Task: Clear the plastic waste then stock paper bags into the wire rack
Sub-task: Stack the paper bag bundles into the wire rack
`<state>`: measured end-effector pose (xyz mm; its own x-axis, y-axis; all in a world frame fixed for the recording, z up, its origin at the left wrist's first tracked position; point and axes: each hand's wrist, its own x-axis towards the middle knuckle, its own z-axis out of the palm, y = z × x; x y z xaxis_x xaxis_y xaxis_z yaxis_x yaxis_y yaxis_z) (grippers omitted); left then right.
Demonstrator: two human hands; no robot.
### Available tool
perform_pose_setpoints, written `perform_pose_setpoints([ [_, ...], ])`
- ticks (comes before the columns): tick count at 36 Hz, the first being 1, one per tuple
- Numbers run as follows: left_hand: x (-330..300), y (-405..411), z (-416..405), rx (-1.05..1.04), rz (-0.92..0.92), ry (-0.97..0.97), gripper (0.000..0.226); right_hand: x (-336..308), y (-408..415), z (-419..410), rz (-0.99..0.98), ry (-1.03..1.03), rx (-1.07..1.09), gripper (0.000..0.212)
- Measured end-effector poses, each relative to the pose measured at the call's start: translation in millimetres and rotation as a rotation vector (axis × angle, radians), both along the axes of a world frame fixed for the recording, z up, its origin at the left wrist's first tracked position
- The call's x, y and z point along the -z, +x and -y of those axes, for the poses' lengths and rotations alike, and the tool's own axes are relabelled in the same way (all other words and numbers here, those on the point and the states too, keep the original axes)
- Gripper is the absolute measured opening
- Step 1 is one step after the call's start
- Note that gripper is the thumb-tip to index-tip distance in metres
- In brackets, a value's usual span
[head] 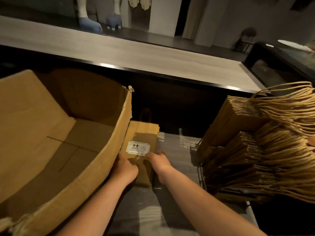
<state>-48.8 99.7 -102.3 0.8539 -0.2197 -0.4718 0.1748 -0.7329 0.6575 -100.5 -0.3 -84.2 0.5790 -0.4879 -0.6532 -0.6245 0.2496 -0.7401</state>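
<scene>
step: lift small stack of paper bags [142,150] evenly, keep edges squared for the wire rack [202,169] | hands: left hand [125,168] and right hand [159,161] both grasp stack's near end | where: on table [179,147] between cardboard box [51,133] and rack | materials: flat matte kraft, white label, twisted-cord handles

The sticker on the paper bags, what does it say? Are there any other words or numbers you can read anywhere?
"9.9" stands on the white sticker on the top paper bag of the small stack that the left hand and right hand hold.
The smaller lines under "9.9" on that sticker are too blurred to read.
The cardboard box and the bags in the wire rack show no text.
</scene>
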Motion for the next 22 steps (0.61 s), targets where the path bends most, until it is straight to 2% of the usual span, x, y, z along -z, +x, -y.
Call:
perform_pose_setpoints([
  [2, 6.5, 1.4, -1.6, 0.007, -0.027, 0.012, 0.085, 4.6, 5.0, -3.2, -0.015, 0.0, 0.056, 0.036],
  [6, 15.4, 0.6, -3.7, 0.05, -0.02, 0.05, 0.09, 5.8, 9.6, -10.4, -0.022, -0.063, 0.095, 0.012],
  [8, 18.6, -1.1, -3.4, 0.076, -0.019, 0.085, 0.093, 5.8, 10.5, -11.8, -0.026, -0.086, 0.11, 0.013],
  [15, 22.1, -15.0, 8.1, 0.121, -0.089, 0.023, 0.096, 7.2, 0.4, 0.2, -0.033, -0.15, 0.194, 0.016],
  [19, 19.3, -10.9, 7.7, 0.12, -0.052, -0.011, 0.081, 8.8, -5.1, 5.5, -0.039, -0.145, 0.189, 0.021],
  [22, 15.8, -7.2, 4.6, 0.116, 0.038, 0.046, 0.065, 7.7, -6.0, 4.0, -0.05, -0.193, 0.195, 0.022],
])
